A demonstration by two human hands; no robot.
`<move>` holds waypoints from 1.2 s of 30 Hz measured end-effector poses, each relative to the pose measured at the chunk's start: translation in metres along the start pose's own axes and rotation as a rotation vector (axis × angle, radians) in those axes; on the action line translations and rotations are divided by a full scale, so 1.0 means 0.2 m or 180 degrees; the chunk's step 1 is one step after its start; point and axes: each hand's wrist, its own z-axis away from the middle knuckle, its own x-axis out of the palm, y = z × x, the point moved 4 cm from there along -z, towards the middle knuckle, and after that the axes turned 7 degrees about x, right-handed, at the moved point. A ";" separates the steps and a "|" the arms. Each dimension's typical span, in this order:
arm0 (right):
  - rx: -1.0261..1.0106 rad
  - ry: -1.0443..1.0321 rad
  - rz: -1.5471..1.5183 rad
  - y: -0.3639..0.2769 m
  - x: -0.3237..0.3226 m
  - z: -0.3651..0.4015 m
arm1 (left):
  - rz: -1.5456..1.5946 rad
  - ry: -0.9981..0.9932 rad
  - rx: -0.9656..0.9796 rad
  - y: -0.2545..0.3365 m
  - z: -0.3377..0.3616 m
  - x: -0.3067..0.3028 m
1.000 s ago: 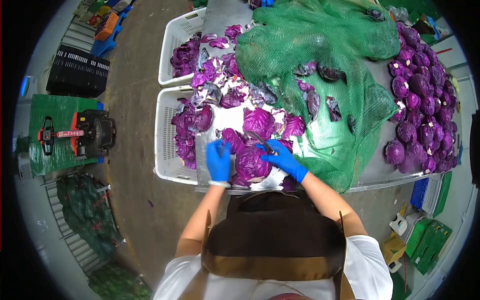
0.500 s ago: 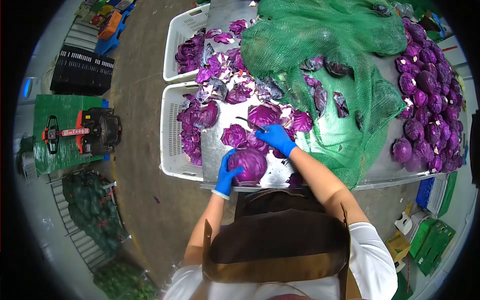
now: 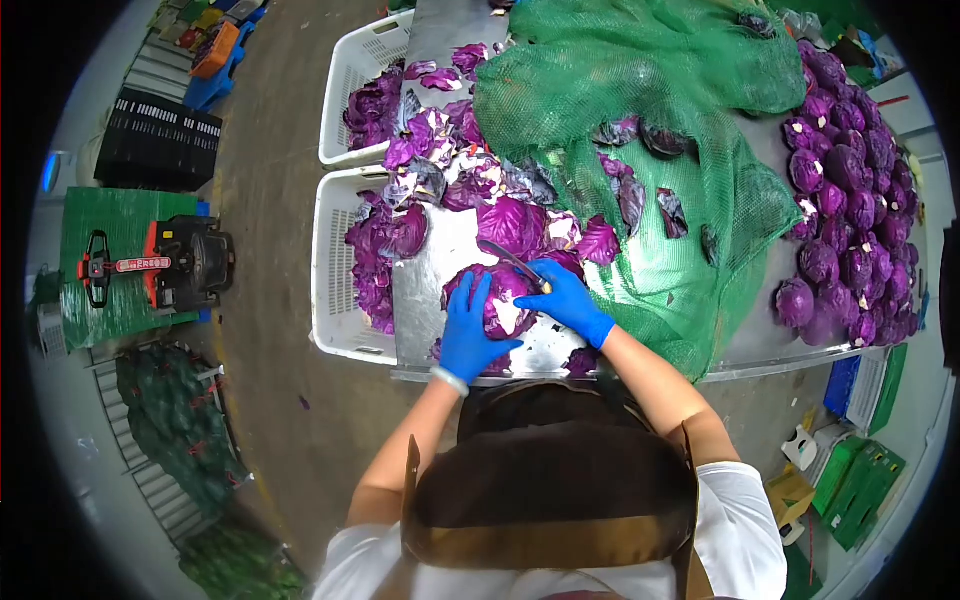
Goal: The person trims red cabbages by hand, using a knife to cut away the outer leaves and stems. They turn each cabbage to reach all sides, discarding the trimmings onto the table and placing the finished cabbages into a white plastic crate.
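Observation:
My left hand (image 3: 473,333), in a blue glove, lies with spread fingers on a purple cabbage (image 3: 508,290) near the table's front edge. The cabbage's pale cut patch faces up between my hands. In my blue-gloved right hand (image 3: 565,298) is a curved knife (image 3: 512,262), its blade pointing up and left over the cabbage. Loose purple leaves (image 3: 512,226) lie just beyond. To the right, a green mesh net (image 3: 650,290) covers part of the metal table (image 3: 445,250), with several dark leaves on it.
Two white crates (image 3: 330,265) holding leaves stand along the table's left side. Many cabbages (image 3: 850,220) are piled at the right. A red and black pallet truck (image 3: 180,262) stands on the floor at the left, near black crates (image 3: 160,140).
My left hand has moved from the cabbage's left side onto its top. The cabbage now shows its pale cut patch. My right hand has moved slightly right and down, with the knife over the cabbage.

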 end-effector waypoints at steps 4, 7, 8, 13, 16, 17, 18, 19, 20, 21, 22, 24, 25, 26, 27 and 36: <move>-0.0587 0.0647 0.0240 -0.06 -0.05 0.10 | 0.0544 0.0175 -0.0439 -0.05 -0.11 0.05; -0.0622 0.0762 0.0621 -0.13 -0.09 0.21 | 0.0518 0.0165 -0.0680 -0.05 -0.15 0.10; -0.0507 0.0736 0.0724 -0.12 -0.09 0.21 | 0.0524 0.0118 -0.0769 -0.05 -0.19 0.11; -0.0470 0.0770 0.1211 0.02 -0.02 0.21 | 0.0234 0.0285 -0.0804 -0.04 -0.20 0.09; -0.0175 0.0626 0.1572 0.02 0.01 0.18 | 0.0083 0.0236 -0.0826 -0.05 -0.21 0.11; -0.0119 0.0641 0.1735 0.01 0.02 0.16 | 0.0108 0.0218 -0.0847 -0.04 -0.21 0.11; -0.0052 0.0650 0.1899 0.01 0.02 0.16 | 0.0138 0.0191 -0.0873 -0.04 -0.21 0.10; -0.0089 0.0659 0.1963 0.03 0.03 0.14 | 0.0166 0.0178 -0.0897 -0.03 -0.21 0.10; -0.0065 0.0663 0.1874 0.04 0.04 0.10 | 0.0189 0.0203 -0.0929 -0.03 -0.22 0.10; -0.0040 0.0658 0.1775 0.05 0.05 0.07 | 0.0204 0.0224 -0.0971 -0.03 -0.22 0.10; -0.0006 0.0650 0.1666 0.06 0.07 0.04 | 0.0215 0.0233 -0.1016 -0.03 -0.21 0.10; 0.0453 0.1185 0.0387 0.14 -0.03 -0.09 | 0.0121 0.0348 -0.0805 0.00 -0.18 0.11; 0.0541 0.1010 0.0594 0.17 -0.08 -0.17 | 0.0075 0.0406 -0.0698 0.02 -0.15 0.11; 0.0631 0.0858 0.0779 0.19 -0.12 -0.21 | 0.0166 0.0528 -0.0602 0.02 -0.11 0.11; 0.0495 0.0790 0.0772 0.14 -0.13 -0.19 | 0.0244 0.0661 -0.0482 0.00 -0.08 0.11; 0.0869 0.0980 0.1085 0.24 -0.13 -0.24 | 0.0261 0.0724 -0.0066 0.01 0.17 0.13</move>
